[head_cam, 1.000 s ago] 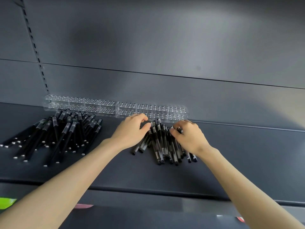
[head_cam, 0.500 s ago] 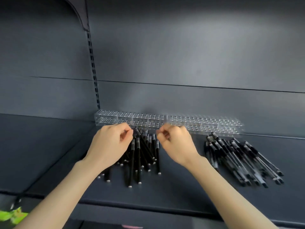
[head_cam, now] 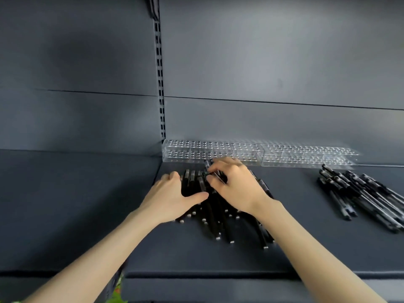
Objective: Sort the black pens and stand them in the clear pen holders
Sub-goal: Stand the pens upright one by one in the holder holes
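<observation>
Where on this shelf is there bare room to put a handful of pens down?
Bare shelf between left pile and right pile, left of the left pile, and along the front. Crowded at both piles, close under the holders.

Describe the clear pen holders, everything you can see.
Two clear pen holders, acrylic by the look, lie end to end at the back of the dark shelf, against the back panel. Each is a long low box with divider walls and two levels perforated with rows of round holes. No pens stand in them. The far right end is blurred. The right hand, pinching a pen, is just in front of the left one; contact can't be told.
</observation>
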`<move>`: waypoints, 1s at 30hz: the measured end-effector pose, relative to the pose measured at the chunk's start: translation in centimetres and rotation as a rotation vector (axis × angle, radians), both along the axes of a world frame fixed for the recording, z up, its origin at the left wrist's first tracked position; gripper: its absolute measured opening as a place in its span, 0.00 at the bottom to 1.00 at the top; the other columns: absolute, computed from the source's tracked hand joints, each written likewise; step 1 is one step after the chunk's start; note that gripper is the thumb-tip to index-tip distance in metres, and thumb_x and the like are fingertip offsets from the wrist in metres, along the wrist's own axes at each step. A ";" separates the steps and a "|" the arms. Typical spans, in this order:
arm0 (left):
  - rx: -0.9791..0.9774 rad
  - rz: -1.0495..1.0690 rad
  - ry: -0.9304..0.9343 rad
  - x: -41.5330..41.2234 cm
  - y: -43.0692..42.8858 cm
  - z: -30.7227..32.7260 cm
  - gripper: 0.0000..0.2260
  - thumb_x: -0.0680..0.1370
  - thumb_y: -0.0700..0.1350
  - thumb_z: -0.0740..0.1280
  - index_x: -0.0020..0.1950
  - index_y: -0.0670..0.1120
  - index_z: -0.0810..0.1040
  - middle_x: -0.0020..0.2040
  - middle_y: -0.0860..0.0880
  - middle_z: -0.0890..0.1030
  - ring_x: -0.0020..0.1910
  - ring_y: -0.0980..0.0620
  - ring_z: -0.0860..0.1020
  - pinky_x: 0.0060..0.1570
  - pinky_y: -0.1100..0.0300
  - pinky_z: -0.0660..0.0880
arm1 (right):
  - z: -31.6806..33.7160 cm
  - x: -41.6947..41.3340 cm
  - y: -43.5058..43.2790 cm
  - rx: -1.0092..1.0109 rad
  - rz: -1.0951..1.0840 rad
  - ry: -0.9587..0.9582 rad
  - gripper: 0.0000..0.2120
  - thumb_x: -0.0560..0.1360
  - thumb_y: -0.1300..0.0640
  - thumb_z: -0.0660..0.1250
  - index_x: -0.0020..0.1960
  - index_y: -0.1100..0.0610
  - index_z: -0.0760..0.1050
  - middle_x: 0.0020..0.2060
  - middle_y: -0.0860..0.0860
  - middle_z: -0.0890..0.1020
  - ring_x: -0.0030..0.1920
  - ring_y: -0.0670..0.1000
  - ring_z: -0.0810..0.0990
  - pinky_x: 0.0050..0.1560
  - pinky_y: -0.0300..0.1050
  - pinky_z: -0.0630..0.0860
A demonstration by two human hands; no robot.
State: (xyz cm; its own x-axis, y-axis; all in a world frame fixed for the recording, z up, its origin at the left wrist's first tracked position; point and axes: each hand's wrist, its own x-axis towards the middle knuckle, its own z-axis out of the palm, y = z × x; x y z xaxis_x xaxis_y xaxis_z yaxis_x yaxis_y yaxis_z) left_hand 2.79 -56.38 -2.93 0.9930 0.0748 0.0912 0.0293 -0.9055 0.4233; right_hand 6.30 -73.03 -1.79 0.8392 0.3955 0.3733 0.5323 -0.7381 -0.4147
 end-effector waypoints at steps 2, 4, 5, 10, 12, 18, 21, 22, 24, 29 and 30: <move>-0.052 0.007 0.028 0.3 0.1 -0.2 0.37 0.70 0.68 0.64 0.68 0.42 0.64 0.66 0.46 0.69 0.63 0.47 0.70 0.52 0.58 0.69 | -0.1 0.5 0.4 -0.060 -0.003 0.042 0.16 0.78 0.51 0.62 0.64 0.54 0.74 0.67 0.49 0.72 0.68 0.56 0.66 0.68 0.51 0.62; -0.121 0.013 0.051 0.7 0.5 -0.1 0.35 0.70 0.65 0.67 0.66 0.42 0.66 0.62 0.46 0.72 0.61 0.48 0.72 0.54 0.57 0.71 | -0.3 0.8 0.7 -0.120 -0.018 0.088 0.18 0.78 0.48 0.61 0.67 0.51 0.71 0.72 0.49 0.66 0.72 0.56 0.61 0.72 0.52 0.56; -0.151 0.014 0.059 0.8 0.8 -0.2 0.32 0.70 0.64 0.69 0.63 0.43 0.68 0.60 0.47 0.73 0.59 0.48 0.73 0.55 0.56 0.72 | -0.5 0.9 0.8 -0.148 -0.024 0.098 0.19 0.78 0.47 0.61 0.68 0.50 0.70 0.73 0.48 0.64 0.73 0.55 0.60 0.72 0.52 0.54; -0.294 -0.007 0.087 1.9 1.9 -0.6 0.22 0.68 0.57 0.74 0.46 0.49 0.65 0.43 0.47 0.75 0.39 0.51 0.72 0.42 0.59 0.70 | -0.7 0.6 1.1 -0.212 -0.069 0.083 0.20 0.79 0.45 0.58 0.69 0.48 0.68 0.73 0.46 0.63 0.72 0.55 0.59 0.71 0.52 0.56; -0.353 -0.006 0.105 2.4 2.1 -0.7 0.19 0.67 0.55 0.75 0.46 0.45 0.71 0.42 0.43 0.79 0.30 0.52 0.72 0.37 0.60 0.70 | -0.8 0.6 1.2 -0.222 -0.068 0.082 0.21 0.79 0.43 0.58 0.70 0.48 0.67 0.73 0.47 0.63 0.72 0.55 0.59 0.71 0.52 0.57; -0.328 -0.009 0.141 2.8 2.3 -0.2 0.16 0.69 0.50 0.74 0.29 0.43 0.71 0.26 0.47 0.71 0.20 0.55 0.70 0.33 0.61 0.65 | -1.0 0.9 1.0 -0.293 -0.055 0.077 0.27 0.77 0.39 0.58 0.72 0.48 0.64 0.75 0.49 0.60 0.73 0.56 0.58 0.72 0.53 0.58; -0.344 0.008 0.133 2.8 2.5 -0.2 0.21 0.69 0.46 0.72 0.27 0.46 0.61 0.29 0.44 0.61 0.20 0.52 0.67 0.35 0.60 0.62 | -1.0 0.8 1.0 -0.297 -0.053 0.072 0.26 0.77 0.39 0.58 0.72 0.48 0.64 0.74 0.49 0.61 0.72 0.55 0.58 0.71 0.52 0.58; -0.353 0.012 0.127 2.7 2.6 -0.3 0.21 0.69 0.46 0.72 0.27 0.46 0.60 0.30 0.44 0.60 0.21 0.51 0.66 0.35 0.60 0.62 | -1.0 0.8 1.0 -0.297 -0.051 0.069 0.26 0.77 0.40 0.58 0.72 0.48 0.64 0.74 0.49 0.61 0.72 0.55 0.59 0.70 0.52 0.58; -0.387 0.013 0.116 2.5 2.7 -0.4 0.21 0.70 0.45 0.71 0.28 0.46 0.59 0.30 0.44 0.58 0.24 0.49 0.63 0.35 0.59 0.60 | -1.0 0.8 1.0 -0.297 -0.050 0.066 0.26 0.77 0.40 0.58 0.72 0.48 0.64 0.74 0.49 0.61 0.72 0.55 0.59 0.70 0.52 0.58; -0.505 0.020 0.098 2.0 3.5 -0.5 0.25 0.70 0.45 0.73 0.26 0.48 0.57 0.29 0.47 0.55 0.33 0.48 0.58 0.33 0.58 0.56 | -0.8 0.5 1.1 -0.306 -0.047 0.052 0.25 0.78 0.40 0.58 0.72 0.48 0.63 0.74 0.48 0.60 0.72 0.55 0.58 0.70 0.51 0.54; -0.528 0.025 0.097 1.9 3.7 -0.4 0.24 0.70 0.45 0.73 0.26 0.47 0.58 0.30 0.45 0.55 0.34 0.47 0.58 0.33 0.58 0.56 | -0.7 0.5 1.0 -0.309 -0.046 0.046 0.25 0.78 0.41 0.58 0.72 0.48 0.63 0.74 0.47 0.61 0.73 0.55 0.57 0.70 0.50 0.53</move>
State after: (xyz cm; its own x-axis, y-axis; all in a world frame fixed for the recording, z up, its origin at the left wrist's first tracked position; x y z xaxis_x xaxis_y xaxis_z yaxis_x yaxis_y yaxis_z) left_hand 4.67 -52.65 -3.30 0.9923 0.1094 -0.0576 0.1100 -0.5685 0.8153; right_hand 6.76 -71.98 -2.52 0.8720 0.4456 0.2026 0.4814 -0.8557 -0.1900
